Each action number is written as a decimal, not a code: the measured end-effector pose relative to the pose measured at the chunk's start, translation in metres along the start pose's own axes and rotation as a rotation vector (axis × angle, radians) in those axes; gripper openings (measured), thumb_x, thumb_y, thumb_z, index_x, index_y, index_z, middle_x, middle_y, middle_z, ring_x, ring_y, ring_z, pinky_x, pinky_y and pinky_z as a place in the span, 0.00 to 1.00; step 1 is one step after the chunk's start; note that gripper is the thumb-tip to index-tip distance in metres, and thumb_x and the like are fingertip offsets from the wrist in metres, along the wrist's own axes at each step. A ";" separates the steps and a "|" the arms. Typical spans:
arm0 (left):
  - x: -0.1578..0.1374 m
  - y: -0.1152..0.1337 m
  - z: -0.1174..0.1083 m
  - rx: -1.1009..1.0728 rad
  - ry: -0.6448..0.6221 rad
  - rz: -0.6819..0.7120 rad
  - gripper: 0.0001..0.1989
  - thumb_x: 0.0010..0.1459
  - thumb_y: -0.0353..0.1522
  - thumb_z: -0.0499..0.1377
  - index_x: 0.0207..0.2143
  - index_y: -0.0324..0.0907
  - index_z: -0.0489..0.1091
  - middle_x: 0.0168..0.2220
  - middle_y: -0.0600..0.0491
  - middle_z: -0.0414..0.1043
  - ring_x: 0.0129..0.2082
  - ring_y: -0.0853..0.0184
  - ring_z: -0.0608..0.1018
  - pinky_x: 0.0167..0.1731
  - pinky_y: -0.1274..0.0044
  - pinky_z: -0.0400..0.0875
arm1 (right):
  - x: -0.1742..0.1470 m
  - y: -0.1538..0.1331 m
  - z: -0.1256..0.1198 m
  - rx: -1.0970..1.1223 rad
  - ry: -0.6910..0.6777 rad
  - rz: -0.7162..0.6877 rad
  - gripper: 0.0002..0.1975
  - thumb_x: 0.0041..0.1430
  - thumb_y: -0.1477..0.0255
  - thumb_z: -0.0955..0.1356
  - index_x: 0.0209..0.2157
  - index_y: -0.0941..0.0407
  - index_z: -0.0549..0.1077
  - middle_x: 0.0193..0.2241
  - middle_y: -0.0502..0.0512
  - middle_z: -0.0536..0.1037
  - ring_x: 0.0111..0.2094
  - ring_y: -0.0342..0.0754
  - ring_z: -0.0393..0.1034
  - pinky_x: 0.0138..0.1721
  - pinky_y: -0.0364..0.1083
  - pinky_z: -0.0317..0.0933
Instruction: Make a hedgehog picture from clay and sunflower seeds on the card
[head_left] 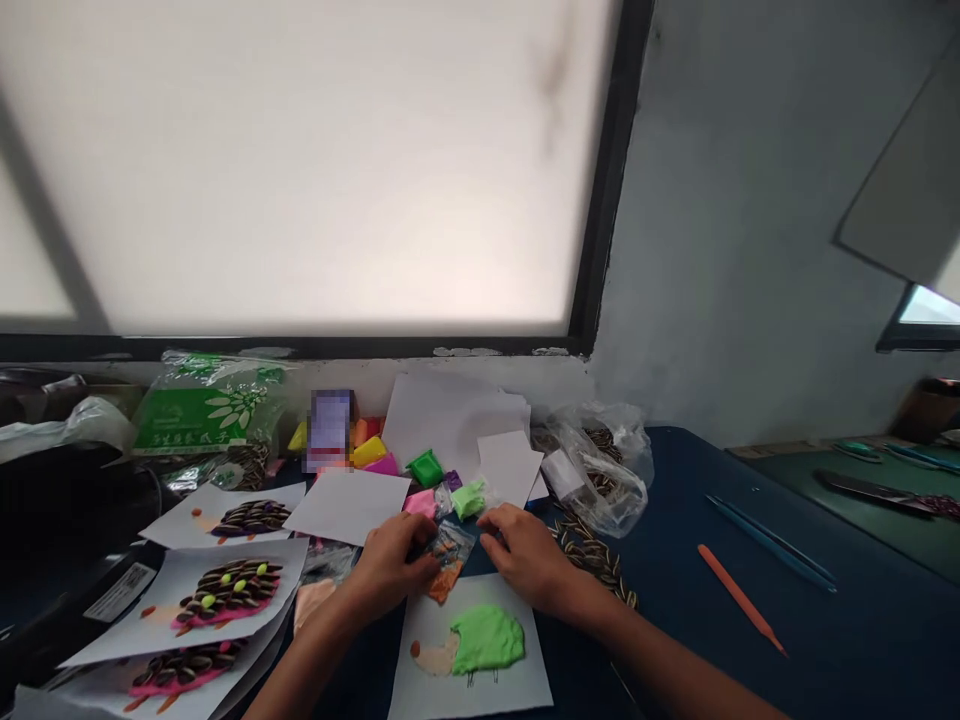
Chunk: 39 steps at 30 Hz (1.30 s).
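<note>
My left hand (391, 568) is over the table with thumb and index finger apart, at the left edge of a small clear bag of orange modelling clay (448, 578). Whether its fingertips touch the bag is hard to tell. To the right of the bag hovers my right hand (531, 556), its fingers loosely bent and nothing visible in them, near a light green clay packet (469, 499). Between my forearms lies a white sheet (420, 700) bearing a hedgehog shape: a light green clay body (489, 640), a beige head (435, 658), a brown nose and drawn legs.
Finished seed-covered hedgehog pictures (225, 592) are stacked on the left. Sunflower seeds (592, 560) and a clear seed bag (600, 470) lie at right, with an orange clay tool (741, 598) and blue tweezers (772, 543) beyond. Blank paper (349, 505) and colourful clay packets (426, 467) sit behind.
</note>
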<state>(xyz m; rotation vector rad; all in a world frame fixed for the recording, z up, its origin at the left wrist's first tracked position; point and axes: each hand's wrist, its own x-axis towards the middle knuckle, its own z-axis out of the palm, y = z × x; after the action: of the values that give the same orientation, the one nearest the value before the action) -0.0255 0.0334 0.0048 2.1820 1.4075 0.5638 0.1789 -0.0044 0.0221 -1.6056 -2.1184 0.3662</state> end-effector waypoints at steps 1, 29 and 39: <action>0.000 -0.001 0.001 0.008 -0.008 -0.002 0.13 0.48 0.31 0.59 0.39 0.40 0.71 0.37 0.51 0.73 0.37 0.62 0.73 0.38 0.73 0.64 | 0.003 0.000 0.001 0.005 -0.010 0.005 0.07 0.60 0.75 0.66 0.38 0.60 0.77 0.37 0.60 0.78 0.39 0.51 0.71 0.41 0.45 0.60; 0.005 -0.002 -0.005 -0.594 0.356 -0.079 0.16 0.55 0.44 0.55 0.37 0.41 0.71 0.35 0.49 0.76 0.37 0.60 0.78 0.38 0.71 0.72 | 0.034 0.007 -0.012 0.369 -0.055 0.062 0.07 0.54 0.78 0.66 0.23 0.57 0.69 0.23 0.49 0.72 0.27 0.44 0.67 0.29 0.41 0.57; 0.004 -0.011 0.004 0.430 0.219 -0.087 0.20 0.61 0.23 0.49 0.55 0.35 0.67 0.56 0.40 0.69 0.56 0.55 0.71 0.54 0.65 0.64 | 0.033 0.017 -0.008 -0.047 0.055 0.146 0.07 0.61 0.78 0.63 0.41 0.60 0.68 0.27 0.57 0.75 0.29 0.51 0.70 0.29 0.44 0.49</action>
<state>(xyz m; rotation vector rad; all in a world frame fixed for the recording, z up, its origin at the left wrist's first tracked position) -0.0293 0.0399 -0.0045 2.4254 1.8753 0.5183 0.1896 0.0315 0.0275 -1.7820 -1.9890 0.3172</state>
